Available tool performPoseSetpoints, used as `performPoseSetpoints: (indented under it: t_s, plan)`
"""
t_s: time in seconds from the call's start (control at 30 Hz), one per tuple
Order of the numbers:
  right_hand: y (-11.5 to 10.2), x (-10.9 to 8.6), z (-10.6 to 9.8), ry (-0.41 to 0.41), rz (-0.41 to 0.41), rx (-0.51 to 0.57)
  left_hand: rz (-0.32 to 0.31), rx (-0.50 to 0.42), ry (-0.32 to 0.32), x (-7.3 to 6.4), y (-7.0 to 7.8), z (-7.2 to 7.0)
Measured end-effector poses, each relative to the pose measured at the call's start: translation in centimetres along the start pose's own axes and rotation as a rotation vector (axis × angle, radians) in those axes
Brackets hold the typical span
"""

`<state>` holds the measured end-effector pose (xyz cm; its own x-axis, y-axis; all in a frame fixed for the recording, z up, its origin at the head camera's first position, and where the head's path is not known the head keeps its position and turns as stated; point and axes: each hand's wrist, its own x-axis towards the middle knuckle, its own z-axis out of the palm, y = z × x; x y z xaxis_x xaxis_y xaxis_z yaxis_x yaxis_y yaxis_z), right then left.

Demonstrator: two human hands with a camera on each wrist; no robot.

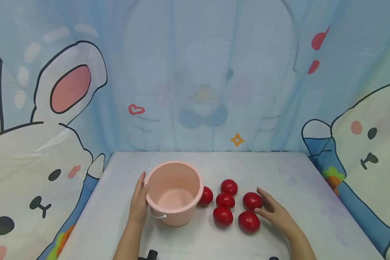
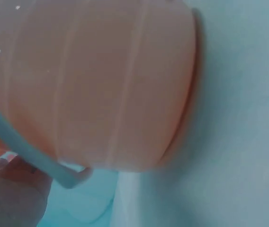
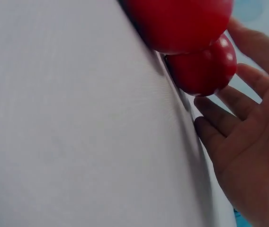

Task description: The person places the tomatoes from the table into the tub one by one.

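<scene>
A pink bucket (image 1: pixel 174 213) with a pale handle stands upright on the white table. My left hand (image 1: pixel 138 206) rests against its left side, fingers straight and fingertips at the rim. In the left wrist view, the bucket wall (image 2: pixel 101 85) fills much of the picture and part of the hand (image 2: pixel 16 194) shows below the handle (image 2: pixel 35 156). My right hand (image 1: pixel 274 213) is at the right of several shiny red balls, its fingers spread beside the far right ball (image 1: pixel 252 201). Nearer me lies another red ball (image 1: pixel 248 222). The right wrist view shows the open palm (image 3: pixel 253 142) beside a red ball (image 3: pixel 203 68).
More red balls lie between bucket and right hand, including a front one (image 1: pixel 222 216), a middle one (image 1: pixel 225 200) and a back one (image 1: pixel 229 187). Another ball (image 1: pixel 206 196) is partly hidden by the bucket. A blue cartoon curtain (image 1: pixel 201 72) hangs behind the table (image 1: pixel 263 168).
</scene>
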<state>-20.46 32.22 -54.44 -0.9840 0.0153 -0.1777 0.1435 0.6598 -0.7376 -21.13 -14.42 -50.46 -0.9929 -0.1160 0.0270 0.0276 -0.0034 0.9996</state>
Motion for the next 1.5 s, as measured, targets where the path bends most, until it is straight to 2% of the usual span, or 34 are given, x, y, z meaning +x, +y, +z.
performPoseSetpoints:
  t_s: [0.13,0.37,0.67,1.0,1.17,1.3,1.5]
  plan:
    - [0.6,-0.1,0.2,0.028,-0.022,-0.005,0.078,-0.027,0.04,0.0,-0.7,0.8]
    - [1.2,0.0,0.5,0.058,0.006,-0.04,0.128,-0.109,0.096,0.1,-1.0,1.8]
    - [1.3,0.7,1.1,0.089,-0.005,-0.102,0.178,-0.07,0.199,0.0,-0.9,2.0]
    - [1.7,0.8,1.1,0.113,0.022,-0.126,0.17,-0.073,0.199,0.0,-1.0,2.2]
    - [1.4,0.8,0.3,0.11,0.039,-0.095,0.174,-0.057,0.182,0.1,-0.9,2.2]
    - [0.1,0.7,-1.1,0.113,-0.033,-0.046,0.179,-0.06,0.167,0.2,-0.8,2.2]
    - [-4.4,1.1,-2.9,0.13,-0.196,-0.01,0.19,-0.068,0.172,0.3,-0.9,2.0]
